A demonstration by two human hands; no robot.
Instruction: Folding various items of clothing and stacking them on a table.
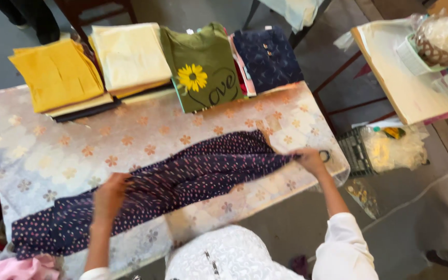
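white sleeves and a white patterned top sit lowest in the view, and from them both arms reach out over the surface. left hand lies on the middle of a long dark navy dotted garment, fingers curled into the cloth as if pinching a fold, though whether it truly grips or only presses i cannot tell for sure. right hand is closed on the far right end of the same garment, pulling it taut near the right edge of the surface. the garment runs in a slanted band from the lower left corner, where its wide end spreads flat, up to that right hand, bunched into lengthwise pleats between the two hands. it looks like the smoothing and lengthwise-folding step is in hand, with the cloth stretched but not yet squared; the next move would call for keeping tension at both ends while the loose long edge is brought over evenly. room is fair: the floral cover is bare above the garment up to the back row, where a yellow stack, a cream stack, a green sunflower shirt and a folded navy piece lie side by side. right edge is tight, and pink cloth crowds the lower left.
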